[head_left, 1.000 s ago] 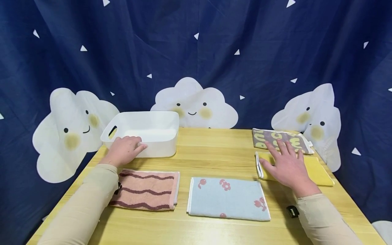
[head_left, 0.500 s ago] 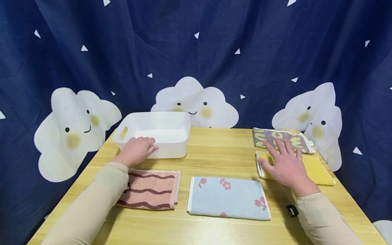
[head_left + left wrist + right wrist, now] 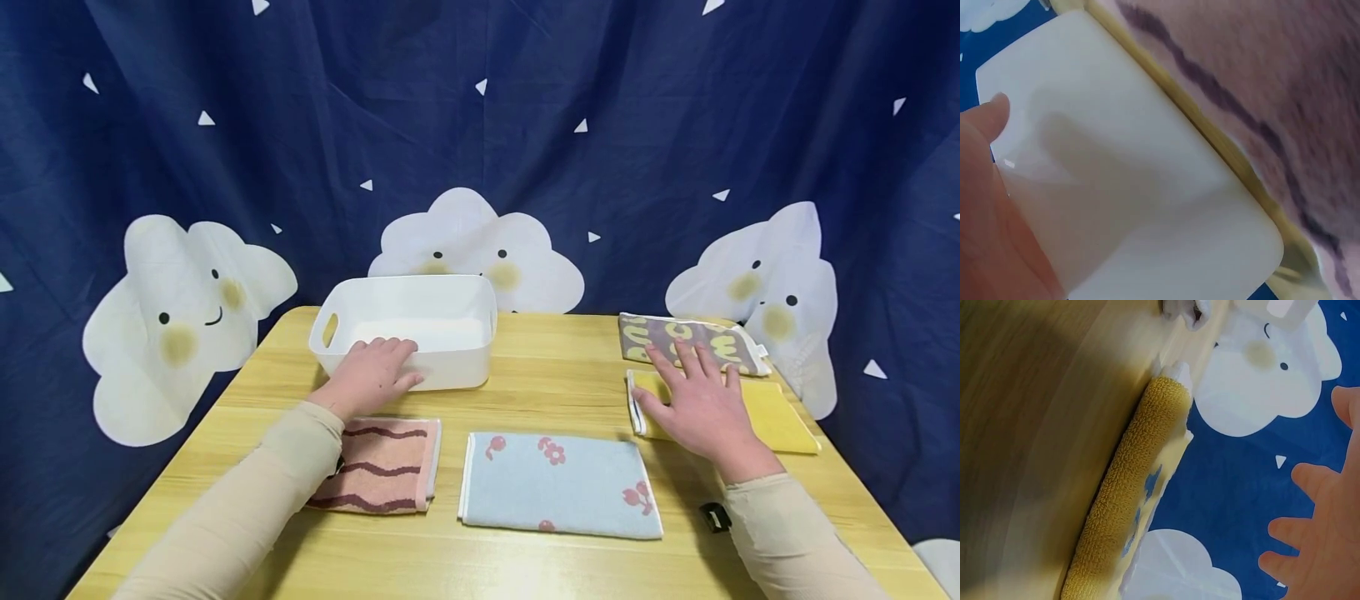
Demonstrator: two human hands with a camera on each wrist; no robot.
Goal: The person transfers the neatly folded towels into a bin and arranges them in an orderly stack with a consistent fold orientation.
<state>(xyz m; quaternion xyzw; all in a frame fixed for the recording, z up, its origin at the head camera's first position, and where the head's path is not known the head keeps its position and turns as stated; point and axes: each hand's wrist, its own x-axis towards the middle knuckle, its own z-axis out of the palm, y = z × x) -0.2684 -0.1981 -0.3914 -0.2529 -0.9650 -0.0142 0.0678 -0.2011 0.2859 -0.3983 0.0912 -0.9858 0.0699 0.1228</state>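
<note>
My left hand (image 3: 369,377) grips the near rim of a white plastic storage bin (image 3: 453,368), fingers over the edge and thumb along the front wall. In the left wrist view the bin's smooth side (image 3: 1129,150) fills the middle, beside the hand. The right hand (image 3: 705,410) is spread with straight fingers over a folded yellow towel (image 3: 776,412). In the right wrist view those fingers stand apart from the towel's terry fold (image 3: 1125,481). Just beyond the fingertips lies a folded grey towel with yellow letters (image 3: 660,337).
A folded pink towel with dark wavy stripes (image 3: 390,467) lies in front of the bin, partly behind the left forearm. To its right is a folded light-blue towel with pink flowers (image 3: 555,487). A navy curtain (image 3: 480,125) with clouds hangs behind the wooden table (image 3: 540,567).
The left hand has slid the bin to the right along the back of the table. The right hand and all the towels have stayed put.
</note>
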